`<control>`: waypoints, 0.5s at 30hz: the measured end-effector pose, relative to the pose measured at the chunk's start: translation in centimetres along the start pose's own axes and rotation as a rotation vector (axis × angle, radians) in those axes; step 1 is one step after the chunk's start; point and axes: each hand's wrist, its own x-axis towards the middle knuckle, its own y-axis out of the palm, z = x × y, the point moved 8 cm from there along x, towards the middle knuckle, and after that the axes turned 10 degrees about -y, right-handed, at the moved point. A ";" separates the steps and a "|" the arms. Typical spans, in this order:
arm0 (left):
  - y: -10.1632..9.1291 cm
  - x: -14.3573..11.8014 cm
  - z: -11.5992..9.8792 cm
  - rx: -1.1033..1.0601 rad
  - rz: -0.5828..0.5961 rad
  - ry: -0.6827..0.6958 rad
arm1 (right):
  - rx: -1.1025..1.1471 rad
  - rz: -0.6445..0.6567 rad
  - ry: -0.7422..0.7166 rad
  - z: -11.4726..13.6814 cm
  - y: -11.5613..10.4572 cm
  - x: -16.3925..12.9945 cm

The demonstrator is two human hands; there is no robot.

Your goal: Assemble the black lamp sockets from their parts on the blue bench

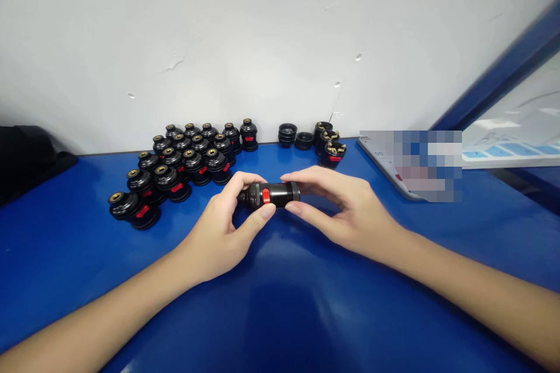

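Observation:
A black lamp holder (280,194) with a red switch piece lies sideways between my two hands, held just above the blue table. My left hand (230,230) is closed around its narrower, ridged end, thumb along the near side. The fingers and thumb of my right hand (350,210) pinch the wider ring end. Part of the ridged end is hidden by the left fingers. Behind and to the left stand several similar black lamp holders (168,182) with brass threaded tops and red switches.
Beyond my hands, near the wall, are black threaded rings (287,135) and several open socket bodies (335,154) with brass contacts. A phone (380,163), partly blurred out, lies to the right on the blue table (280,309). A black cloth-like item (30,160) is at far left.

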 end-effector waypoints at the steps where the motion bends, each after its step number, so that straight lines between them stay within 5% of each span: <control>1: 0.0 0.1 0.2 -0.009 0.003 -0.030 | 0.004 -0.016 -0.032 0.2 -0.1 0.0; 7: 0.1 0.3 0.2 -0.113 0.037 -0.093 | -0.083 -0.062 -0.216 1.4 -1.3 0.1; 15: 0.1 0.0 0.9 -0.088 0.023 -0.114 | -0.085 -0.136 0.027 -1.5 -3.8 0.7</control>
